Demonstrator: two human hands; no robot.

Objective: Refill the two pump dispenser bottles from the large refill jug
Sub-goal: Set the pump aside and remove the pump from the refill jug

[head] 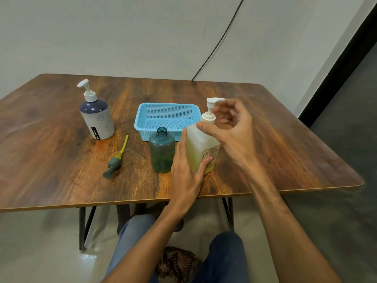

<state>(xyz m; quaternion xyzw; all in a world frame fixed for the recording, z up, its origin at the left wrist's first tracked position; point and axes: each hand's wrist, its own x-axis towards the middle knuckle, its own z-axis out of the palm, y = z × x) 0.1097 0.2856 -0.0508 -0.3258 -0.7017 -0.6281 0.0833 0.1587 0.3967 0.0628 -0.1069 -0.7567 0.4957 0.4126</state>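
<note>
The refill jug (201, 149), translucent with yellowish liquid and a white pump (210, 111) on top, stands near the table's front edge. My left hand (186, 170) holds its body from the left, thumb on the label. My right hand (230, 129) curls round the pump's collar, thumb on the jug's shoulder and fingers behind the neck. Just left of the jug stands a teal bottle (162, 153) with its neck open. Its grey pump with a yellow-green tube (116, 159) lies on the table. A white and navy dispenser bottle (97, 117) with its pump on stands at the back left.
An empty blue plastic basket (142, 117) sits right behind the teal bottle and the jug. All of it rests on a wooden table (275, 152). A black cable (216, 45) runs down the wall to the table's back edge. My knees are below the front edge.
</note>
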